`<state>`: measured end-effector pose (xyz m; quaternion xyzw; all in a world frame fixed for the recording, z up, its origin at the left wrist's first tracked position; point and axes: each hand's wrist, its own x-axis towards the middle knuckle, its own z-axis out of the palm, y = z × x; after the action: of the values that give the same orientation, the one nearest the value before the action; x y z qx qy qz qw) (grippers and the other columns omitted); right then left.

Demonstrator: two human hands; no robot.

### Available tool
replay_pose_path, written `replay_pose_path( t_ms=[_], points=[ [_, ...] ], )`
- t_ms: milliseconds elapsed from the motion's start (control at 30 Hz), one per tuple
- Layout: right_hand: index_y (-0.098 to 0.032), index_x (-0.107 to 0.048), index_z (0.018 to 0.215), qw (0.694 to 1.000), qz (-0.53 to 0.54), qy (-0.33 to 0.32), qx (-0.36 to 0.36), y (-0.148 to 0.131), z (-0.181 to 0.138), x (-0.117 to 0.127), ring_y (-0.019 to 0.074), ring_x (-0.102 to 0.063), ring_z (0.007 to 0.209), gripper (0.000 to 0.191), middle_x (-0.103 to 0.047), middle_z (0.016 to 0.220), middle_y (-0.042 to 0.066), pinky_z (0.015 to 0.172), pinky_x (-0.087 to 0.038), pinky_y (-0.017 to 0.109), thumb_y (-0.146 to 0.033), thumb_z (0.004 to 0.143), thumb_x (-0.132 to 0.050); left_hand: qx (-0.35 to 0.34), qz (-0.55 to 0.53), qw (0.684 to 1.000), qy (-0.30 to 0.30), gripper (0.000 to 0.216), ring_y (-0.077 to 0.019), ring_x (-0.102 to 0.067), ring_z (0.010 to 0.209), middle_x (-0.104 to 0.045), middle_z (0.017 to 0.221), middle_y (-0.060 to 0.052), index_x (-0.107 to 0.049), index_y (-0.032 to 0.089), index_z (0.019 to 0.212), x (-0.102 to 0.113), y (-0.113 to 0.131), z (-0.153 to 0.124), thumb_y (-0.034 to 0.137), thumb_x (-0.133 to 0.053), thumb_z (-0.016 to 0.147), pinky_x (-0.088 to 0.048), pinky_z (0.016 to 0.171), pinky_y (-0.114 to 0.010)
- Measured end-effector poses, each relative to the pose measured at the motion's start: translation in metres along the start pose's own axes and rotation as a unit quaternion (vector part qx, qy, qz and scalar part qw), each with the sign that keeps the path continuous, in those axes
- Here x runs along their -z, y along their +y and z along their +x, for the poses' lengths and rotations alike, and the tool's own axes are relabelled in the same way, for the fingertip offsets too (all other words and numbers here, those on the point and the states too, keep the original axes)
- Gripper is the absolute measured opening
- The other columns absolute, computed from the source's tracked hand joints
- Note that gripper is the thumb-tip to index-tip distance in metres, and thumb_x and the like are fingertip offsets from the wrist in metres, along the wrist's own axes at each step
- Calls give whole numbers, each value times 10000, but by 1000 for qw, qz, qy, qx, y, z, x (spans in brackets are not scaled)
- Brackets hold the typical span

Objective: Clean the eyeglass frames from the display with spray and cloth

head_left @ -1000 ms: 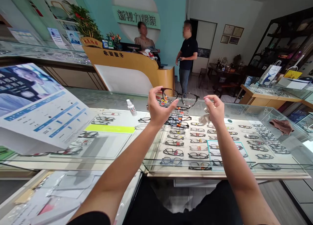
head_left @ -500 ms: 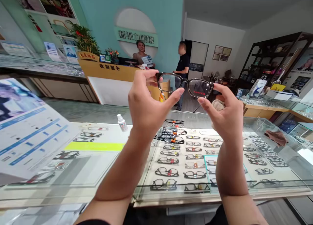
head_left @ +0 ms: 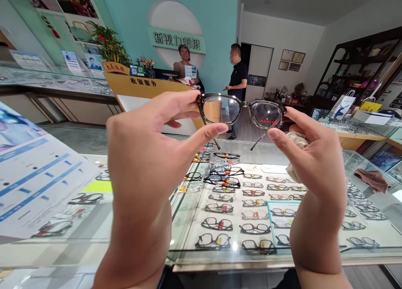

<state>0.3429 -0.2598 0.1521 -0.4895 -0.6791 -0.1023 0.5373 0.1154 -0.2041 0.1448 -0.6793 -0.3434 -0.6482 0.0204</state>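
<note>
A pair of dark-framed eyeglasses [head_left: 246, 105] is held up level above the glass counter, with red lettering on the right lens and both temples pointing away and down. My left hand [head_left: 141, 151] pinches the left end of the frame between thumb and fingers. On the other side, my right hand [head_left: 320, 155] grips the right end by its hinge, thumb at the lower rim. A crumpled beige cloth [head_left: 297, 140] is tucked in the right palm, partly hidden by the fingers. Several other glasses [head_left: 222, 180] lie on the countertop beneath the held pair.
Under the glass top, a display case holds rows of eyeglasses [head_left: 256, 228]. A printed leaflet [head_left: 40, 180] stands at the left, and a brown cloth [head_left: 372, 179] lies at the right. Beyond are a cashier desk [head_left: 109, 80], a person behind it and a standing person [head_left: 237, 75].
Both hands have moved farther apart and look larger, with the eyeglasses shifted slightly right and appearing bigger. My left hand now covers where a small white bottle was visible.
</note>
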Motion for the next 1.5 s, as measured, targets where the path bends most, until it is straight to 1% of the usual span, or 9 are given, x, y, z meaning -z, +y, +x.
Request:
replay_pose_path(
  t_ms=[200, 467, 733, 900, 1000, 1133, 1233, 1333, 1500],
  points=[
    [-262, -757, 1056, 1000, -9, -24, -2, -2, 0, -1, 109, -482, 563, 327, -623, 710, -27, 547, -426, 264, -556, 944, -671, -11, -22, 1000, 16, 488, -341, -783, 960, -798, 968, 15, -794, 329, 1068, -3, -4, 1, 597, -919, 679, -692, 847, -563],
    [-238, -738, 1001, 999, -15, -28, -3, -1, 2, -8, 139, -576, 638, 290, -658, 757, -8, 575, -457, 274, -516, 940, -680, -4, 17, 1000, 1, 509, -337, -778, 1007, -793, 1044, 12, -773, 323, 1081, -4, -6, 4, 624, -899, 691, -675, 858, -532],
    [-246, -749, 984, 999, -15, -41, 1, 5, 2, -14, 179, -647, 714, 263, -691, 757, 11, 631, -514, 301, -495, 929, -687, -33, 0, 999, 21, 552, -314, -776, 1005, -788, 1081, 36, -757, 361, 1110, -4, -11, 5, 653, -901, 664, -683, 845, -493],
    [-247, -751, 1038, 1000, -19, -18, -16, 1, 2, -14, 173, -658, 762, 304, -729, 848, 20, 662, -519, 301, -522, 919, -699, -12, -17, 1000, -4, 534, -321, -774, 1027, -788, 1097, 9, -762, 324, 1124, -3, -12, 5, 629, -892, 706, -685, 845, -494],
    [-233, -735, 1101, 999, -24, 37, -28, -1, 3, -16, 163, -631, 728, 394, -725, 863, 23, 663, -516, 318, -561, 881, -738, 16, -18, 999, -35, 539, -332, -776, 1007, -789, 1086, -36, -762, 266, 1157, -4, -17, 6, 634, -847, 772, -680, 830, -522],
    [-219, -691, 1135, 995, -21, 94, 5, -5, 3, -22, 139, -582, 672, 442, -725, 926, 29, 645, -510, 326, -531, 841, -796, 35, -49, 995, -82, 655, -338, -776, 997, -771, 1137, -79, -708, 234, 1263, -11, -30, 10, 670, -816, 787, -680, 817, -531],
    [-232, -635, 1135, 995, 9, 99, 13, -7, 2, -25, 137, -625, 706, 460, -726, 997, 28, 685, -543, 326, -516, 824, -820, 23, -91, 991, -92, 646, -332, -774, 1026, -774, 1143, -84, -702, 243, 1247, -18, -39, 12, 658, -835, 771, -682, 803, -504],
    [-267, -599, 1161, 996, 34, 88, 6, -8, 1, -27, 145, -657, 728, 457, -725, 1052, 29, 683, -565, 331, -544, 850, -785, 4, -130, 987, -93, 584, -333, -760, 1087, -775, 1123, -76, -700, 254, 1224, -23, -43, 12, 626, -832, 794, -671, 863, -508],
    [-306, -599, 1187, 996, 29, 84, 14, -8, 1, -27, 151, -677, 758, 434, -721, 1065, 21, 632, -553, 307, -553, 868, -758, 19, -124, 987, -97, 592, -328, -762, 1082, -772, 1134, -79, -693, 269, 1238, -25, -42, 11, 642, -821, 797, -660, 879, -521]
  ],
)
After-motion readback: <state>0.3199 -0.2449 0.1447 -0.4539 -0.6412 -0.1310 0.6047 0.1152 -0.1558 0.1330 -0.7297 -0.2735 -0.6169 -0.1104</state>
